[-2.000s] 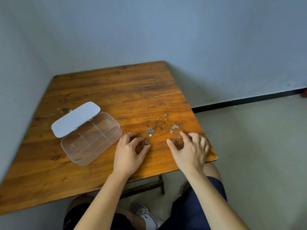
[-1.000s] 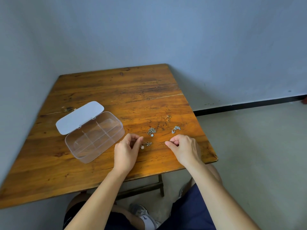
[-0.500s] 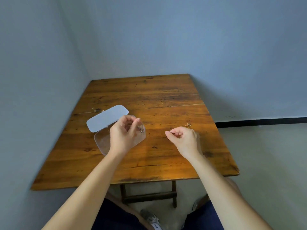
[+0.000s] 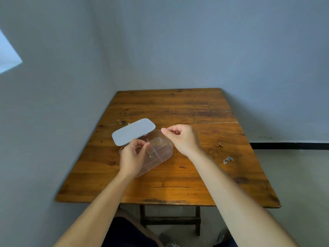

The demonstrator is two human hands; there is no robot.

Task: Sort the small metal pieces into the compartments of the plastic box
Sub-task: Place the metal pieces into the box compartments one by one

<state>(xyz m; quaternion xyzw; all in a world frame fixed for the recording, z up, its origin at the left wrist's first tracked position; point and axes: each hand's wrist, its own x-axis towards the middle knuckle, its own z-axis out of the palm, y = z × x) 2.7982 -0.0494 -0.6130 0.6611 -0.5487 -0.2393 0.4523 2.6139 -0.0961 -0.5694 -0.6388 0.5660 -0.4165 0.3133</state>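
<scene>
The clear plastic box (image 4: 164, 155) lies on the wooden table (image 4: 178, 184) with its white lid (image 4: 133, 131) folded open behind it. Dividers split it into several compartments. My left hand (image 4: 132, 159) hovers over the box's near left part, pinching a small silver metal piece (image 4: 149, 155) that dangles from thumb and forefinger. My right hand (image 4: 184, 139) is above the box's far right corner, thumb and forefinger pinched on a piece too small to make out. A gold piece (image 4: 219, 146) and a silver piece (image 4: 227, 159) lie on the table to the right.
The table stands in a corner, with walls close on the left and behind it. Its near edge (image 4: 169, 202) is just above my knees. A dark fleck (image 4: 182, 167) marks the wood in front of the box.
Both hands pinched pieces off the table's right side, lifted and moved left to over the box. My head turned, so the table sits more centred in view.
</scene>
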